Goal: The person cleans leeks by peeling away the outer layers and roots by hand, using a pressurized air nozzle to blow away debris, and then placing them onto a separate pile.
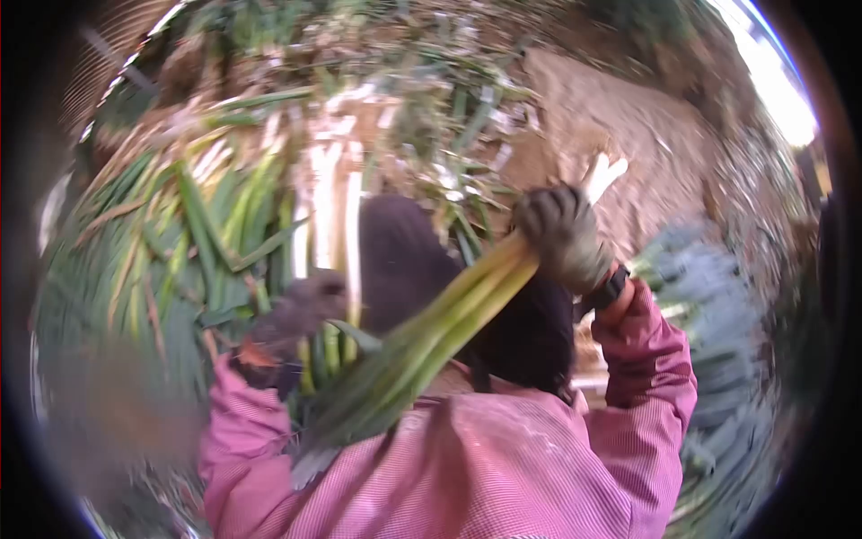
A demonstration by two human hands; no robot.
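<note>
My right hand [564,235], in a dark grey glove, is closed around a few leeks [467,305]. Their white root ends point up and to the right past the fist, while the green leaves slant down to the left across my chest. On the other side, my left hand [303,310], also gloved, is beside upright white leek stalks [353,238] at the edge of a pile. Its fingers are blurred, so whether it grips any stalk cannot be told. The held leaves pass just right of the left wrist.
A large heap of leeks [153,251] lies on the left. More leeks [727,359] are stacked on the right. Ahead, loose leaves and trimmings [449,117] litter the ground, next to a brown sheet [620,126]. My dark-clad knees [404,260] are between my hands.
</note>
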